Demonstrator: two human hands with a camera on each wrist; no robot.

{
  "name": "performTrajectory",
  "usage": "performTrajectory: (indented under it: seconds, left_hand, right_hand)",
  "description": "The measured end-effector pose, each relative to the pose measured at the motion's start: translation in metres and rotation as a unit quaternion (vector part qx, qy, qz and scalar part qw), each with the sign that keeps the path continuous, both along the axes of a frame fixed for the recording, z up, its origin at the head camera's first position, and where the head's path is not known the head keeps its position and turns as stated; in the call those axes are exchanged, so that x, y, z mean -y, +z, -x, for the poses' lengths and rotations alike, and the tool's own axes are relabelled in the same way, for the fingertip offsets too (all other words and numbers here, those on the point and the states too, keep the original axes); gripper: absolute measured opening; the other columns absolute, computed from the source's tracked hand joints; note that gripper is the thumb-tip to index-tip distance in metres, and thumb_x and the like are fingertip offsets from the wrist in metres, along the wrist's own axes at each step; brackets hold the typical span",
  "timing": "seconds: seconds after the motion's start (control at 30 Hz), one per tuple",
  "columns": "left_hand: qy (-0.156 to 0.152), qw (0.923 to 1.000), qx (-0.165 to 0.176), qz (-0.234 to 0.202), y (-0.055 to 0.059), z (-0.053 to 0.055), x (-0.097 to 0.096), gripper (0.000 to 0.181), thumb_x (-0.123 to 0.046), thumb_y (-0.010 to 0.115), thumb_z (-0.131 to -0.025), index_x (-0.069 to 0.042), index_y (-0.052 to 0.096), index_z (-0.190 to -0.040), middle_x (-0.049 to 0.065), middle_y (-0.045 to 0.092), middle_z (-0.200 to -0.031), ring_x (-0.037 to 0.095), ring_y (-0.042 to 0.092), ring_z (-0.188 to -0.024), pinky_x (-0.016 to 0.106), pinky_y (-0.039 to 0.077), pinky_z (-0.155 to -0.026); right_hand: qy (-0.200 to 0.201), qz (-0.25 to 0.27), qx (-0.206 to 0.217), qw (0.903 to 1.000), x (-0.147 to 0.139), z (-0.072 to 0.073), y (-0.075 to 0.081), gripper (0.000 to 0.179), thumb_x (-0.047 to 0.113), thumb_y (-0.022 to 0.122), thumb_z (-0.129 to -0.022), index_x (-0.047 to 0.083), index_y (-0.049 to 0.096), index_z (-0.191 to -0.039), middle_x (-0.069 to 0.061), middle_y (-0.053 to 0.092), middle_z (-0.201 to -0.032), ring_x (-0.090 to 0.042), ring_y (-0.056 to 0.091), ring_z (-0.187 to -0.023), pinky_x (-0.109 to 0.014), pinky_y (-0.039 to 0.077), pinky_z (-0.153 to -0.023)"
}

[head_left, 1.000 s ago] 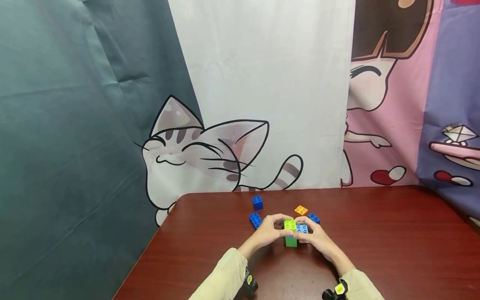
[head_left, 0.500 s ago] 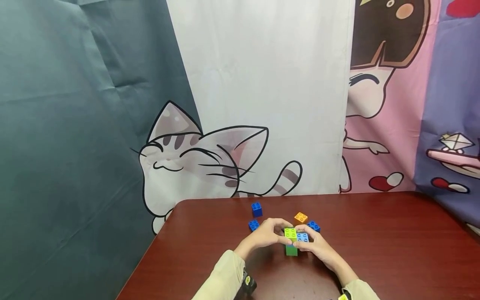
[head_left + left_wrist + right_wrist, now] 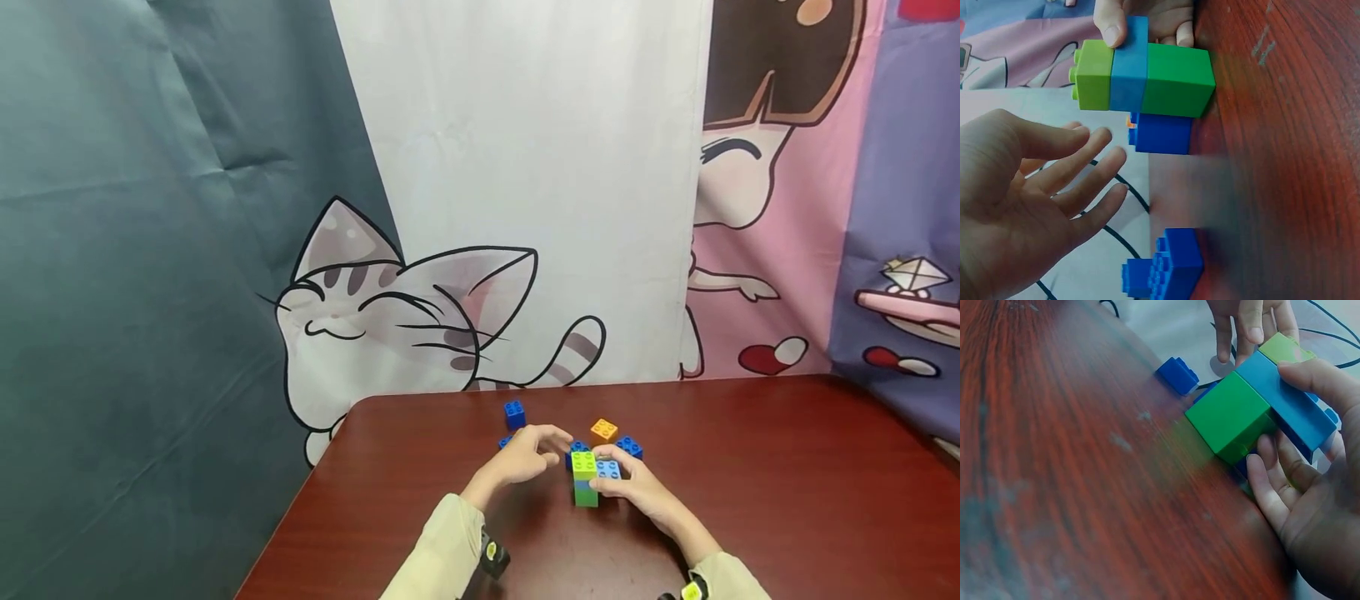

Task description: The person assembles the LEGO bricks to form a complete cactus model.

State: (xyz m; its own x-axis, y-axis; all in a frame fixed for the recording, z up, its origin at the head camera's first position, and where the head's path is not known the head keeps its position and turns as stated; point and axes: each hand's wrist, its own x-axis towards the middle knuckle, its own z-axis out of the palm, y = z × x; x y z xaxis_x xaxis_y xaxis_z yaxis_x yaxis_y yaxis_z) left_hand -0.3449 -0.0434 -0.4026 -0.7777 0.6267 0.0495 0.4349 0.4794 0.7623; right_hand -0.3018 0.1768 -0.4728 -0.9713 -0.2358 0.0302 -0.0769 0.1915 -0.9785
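A small tower of toy building blocks stands on the table: a green block [image 3: 1179, 80] at the bottom, a light blue block [image 3: 1285, 400] across the middle and a lime block [image 3: 583, 464] on top. The light blue block juts out to the right beyond the others. My right hand [image 3: 637, 487] pinches the light blue block, its thumb on the near side. Off to the left, my left hand [image 3: 521, 454] hovers apart from the tower, fingers loosely spread and holding nothing. A dark blue block [image 3: 1163, 133] sits just behind the tower.
Beyond the hands lie an orange block [image 3: 603, 430], a dark blue block [image 3: 630, 447] at the right and another blue block [image 3: 514, 414] at the back left. A further blue block [image 3: 1179, 265] is partly hidden by my left hand in the head view.
My left hand has let go of the tower and drawn away to the left, revealing the dark blue block behind. My right hand keeps its hold. The head view has shifted slightly.
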Motion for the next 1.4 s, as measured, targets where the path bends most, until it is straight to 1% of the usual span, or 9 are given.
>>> performTrajectory:
  seconds: [0.17,0.3,0.4,0.57,0.73,0.83,0.97,1.13,1.4]
  left_hand:
    - [0.035,0.9991,-0.012,-0.022,0.002,0.01,-0.003,0.027,-0.003,0.059,-0.093,-0.003,0.064,-0.12,0.013,0.071,-0.112,0.023,0.065,-0.103,0.033,0.056,-0.087]
    - [0.051,0.9979,-0.016,-0.036,0.0,0.016,-0.007,0.027,-0.005,0.061,-0.093,0.001,0.065,-0.119,0.014,0.071,-0.111,0.024,0.066,-0.102,0.036,0.056,-0.088]
    - [0.061,0.9971,-0.01,-0.045,-0.005,0.017,-0.01,0.027,-0.005,0.062,-0.092,0.001,0.065,-0.118,0.015,0.071,-0.111,0.025,0.066,-0.101,0.037,0.056,-0.088]
    - [0.072,0.9963,0.007,-0.046,-0.012,0.014,-0.011,0.029,-0.005,0.066,-0.09,0.0,0.065,-0.119,0.015,0.07,-0.115,0.027,0.066,-0.104,0.04,0.056,-0.089]
    - [0.078,0.996,0.017,-0.041,-0.014,0.013,-0.011,0.031,-0.004,0.067,-0.089,0.001,0.064,-0.12,0.015,0.07,-0.116,0.025,0.067,-0.102,0.039,0.056,-0.089]
    - [0.079,0.9964,0.007,-0.028,-0.016,0.013,-0.011,0.03,-0.003,0.066,-0.089,0.0,0.065,-0.119,0.014,0.07,-0.115,0.023,0.067,-0.101,0.035,0.057,-0.088]
    - [0.072,0.9972,-0.012,-0.013,-0.022,0.013,-0.013,0.027,0.002,0.064,-0.089,0.001,0.066,-0.116,0.014,0.07,-0.113,0.022,0.066,-0.098,0.034,0.056,-0.087]
    - [0.068,0.9973,-0.012,-0.023,-0.027,0.012,-0.013,0.027,0.005,0.066,-0.086,0.003,0.066,-0.113,0.017,0.07,-0.111,0.026,0.067,-0.096,0.039,0.056,-0.087]
    - [0.074,0.9967,-0.028,-0.021,-0.029,0.013,-0.008,0.028,0.005,0.065,-0.085,0.004,0.066,-0.113,0.017,0.07,-0.109,0.026,0.066,-0.096,0.039,0.057,-0.083]
  right_hand:
    - [-0.02,-0.021,-0.002,0.9996,-0.003,0.007,0.008,0.055,0.026,0.068,-0.089,0.004,0.044,-0.134,-0.019,0.05,-0.125,-0.022,0.054,-0.102,-0.031,0.046,-0.085]
    - [-0.018,-0.027,-0.011,0.9994,-0.004,0.007,0.011,0.057,0.026,0.069,-0.089,0.004,0.044,-0.135,-0.02,0.051,-0.127,-0.022,0.054,-0.103,-0.031,0.046,-0.086]
    - [-0.015,-0.024,-0.009,0.9996,-0.004,0.006,0.011,0.058,0.026,0.068,-0.089,0.003,0.043,-0.136,-0.021,0.051,-0.127,-0.023,0.055,-0.103,-0.031,0.047,-0.085]
    - [-0.007,-0.009,0.0,0.9999,0.0,0.006,0.006,0.058,0.027,0.068,-0.09,0.002,0.043,-0.135,-0.022,0.05,-0.127,-0.021,0.056,-0.102,-0.028,0.052,-0.084]
    - [-0.001,0.005,0.003,1.0,0.004,0.005,0.003,0.057,0.027,0.068,-0.09,0.001,0.043,-0.135,-0.023,0.048,-0.128,-0.019,0.056,-0.101,-0.026,0.053,-0.083]
    - [-0.003,0.007,0.005,1.0,0.004,0.003,0.002,0.057,0.026,0.068,-0.09,0.001,0.044,-0.135,-0.022,0.049,-0.128,-0.017,0.056,-0.1,-0.025,0.053,-0.082]
    - [-0.003,0.009,0.003,0.9999,0.004,0.002,0.002,0.057,0.025,0.069,-0.09,0.0,0.044,-0.135,-0.021,0.05,-0.127,-0.016,0.057,-0.099,-0.026,0.053,-0.082]
    - [-0.005,0.004,0.007,1.0,0.004,-0.001,0.002,0.056,0.026,0.068,-0.09,0.0,0.044,-0.134,-0.019,0.051,-0.125,-0.014,0.057,-0.097,-0.025,0.053,-0.081]
    - [-0.013,-0.013,0.006,0.9998,0.0,-0.003,0.003,0.057,0.028,0.068,-0.09,0.002,0.045,-0.135,-0.02,0.051,-0.127,-0.016,0.056,-0.099,-0.027,0.05,-0.082]
